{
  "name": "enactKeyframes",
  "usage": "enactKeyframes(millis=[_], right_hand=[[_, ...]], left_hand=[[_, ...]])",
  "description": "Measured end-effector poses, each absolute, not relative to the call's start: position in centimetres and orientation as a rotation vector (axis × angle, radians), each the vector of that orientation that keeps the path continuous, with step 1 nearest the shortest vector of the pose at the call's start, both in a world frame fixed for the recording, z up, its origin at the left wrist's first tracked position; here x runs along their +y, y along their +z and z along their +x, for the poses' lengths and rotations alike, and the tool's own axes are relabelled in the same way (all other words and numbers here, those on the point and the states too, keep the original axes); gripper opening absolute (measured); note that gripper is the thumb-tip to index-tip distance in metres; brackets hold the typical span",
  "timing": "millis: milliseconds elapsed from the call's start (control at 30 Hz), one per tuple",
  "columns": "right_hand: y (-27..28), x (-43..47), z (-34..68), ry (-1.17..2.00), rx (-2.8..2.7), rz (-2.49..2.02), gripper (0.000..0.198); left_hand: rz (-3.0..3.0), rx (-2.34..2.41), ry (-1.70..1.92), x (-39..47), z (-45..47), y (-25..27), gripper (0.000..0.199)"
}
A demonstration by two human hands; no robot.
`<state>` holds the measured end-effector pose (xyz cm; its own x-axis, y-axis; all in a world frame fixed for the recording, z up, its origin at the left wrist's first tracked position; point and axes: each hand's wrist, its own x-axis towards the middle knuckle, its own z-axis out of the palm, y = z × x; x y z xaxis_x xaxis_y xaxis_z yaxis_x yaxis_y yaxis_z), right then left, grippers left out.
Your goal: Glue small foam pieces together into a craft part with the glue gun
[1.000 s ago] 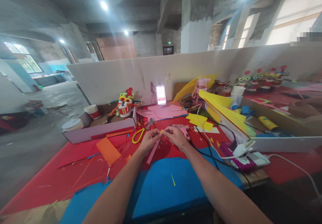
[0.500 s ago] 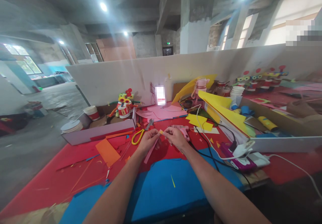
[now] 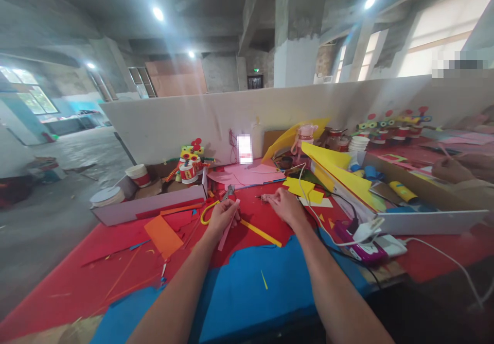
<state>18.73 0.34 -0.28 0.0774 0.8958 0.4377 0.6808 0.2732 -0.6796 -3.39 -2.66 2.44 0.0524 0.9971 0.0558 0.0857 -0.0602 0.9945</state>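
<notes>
My left hand (image 3: 224, 218) pinches a pink paper strip (image 3: 227, 233) that hangs down below the fingers. A yellow strip (image 3: 262, 233) runs out from the same hand to the lower right. At the right, my right hand (image 3: 287, 206) is closed around a pink glue gun; its tip (image 3: 264, 198) points left toward my left hand, and most of its body is hidden by the fingers. Just behind my left hand lie the grey jaws of a cutting tool (image 3: 230, 191) and a yellow looped handle (image 3: 207, 214).
Blue sheets (image 3: 247, 277) cover the near red table. Orange paper (image 3: 164, 238) lies left. A shallow box (image 3: 154, 207) holds cups and a paper-cup robot figure (image 3: 189, 166). Right are a box of rolls (image 3: 432, 221), a purple power strip (image 3: 358, 243) with cables, and another person's hand (image 3: 447, 166).
My hands have moved apart. The right hand has gone right and taken hold of the glue gun, whose tip has swung left. The yellow strip now shows at full length from my left hand.
</notes>
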Motion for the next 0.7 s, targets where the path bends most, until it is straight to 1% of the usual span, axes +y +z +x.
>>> enactKeyframes(millis=[67, 167, 300, 367, 400, 533, 600, 700], right_hand=[[-1.1, 0.6, 20.2, 0.253, -1.709, -1.697, 0.020], [-2.0, 0.7, 20.8, 0.198, -1.755, -1.814, 0.020], [-1.6, 0.6, 20.1, 0.293, -1.690, -1.764, 0.019], [-1.0, 0.4, 19.6, 0.458, -1.575, -1.627, 0.020], [-0.7, 0.3, 19.3, 0.589, -1.496, -1.542, 0.021], [0.2, -0.7, 17.7, 1.233, -1.240, -1.142, 0.022], [0.6, -1.2, 17.0, 1.385, -1.171, -1.012, 0.023], [1.0, -1.9, 16.3, 1.493, -1.017, -0.902, 0.028]], left_hand=[[1.350, 1.200, 1.154, -2.7, -3.2, 2.3, 0.041], [1.370, 1.173, 1.120, -2.7, -3.0, 2.0, 0.042], [1.342, 1.137, 1.086, -2.9, -2.9, 1.7, 0.042], [1.274, 1.085, 1.072, -3.0, -3.0, 1.8, 0.039], [1.238, 1.052, 1.058, -3.0, -3.1, 1.8, 0.037], [1.150, 0.985, 1.000, -2.9, -3.3, 1.6, 0.030], [1.130, 0.980, 1.011, -2.9, -3.2, 1.4, 0.029], [1.091, 0.967, 1.030, -2.8, -3.2, 1.4, 0.029]])
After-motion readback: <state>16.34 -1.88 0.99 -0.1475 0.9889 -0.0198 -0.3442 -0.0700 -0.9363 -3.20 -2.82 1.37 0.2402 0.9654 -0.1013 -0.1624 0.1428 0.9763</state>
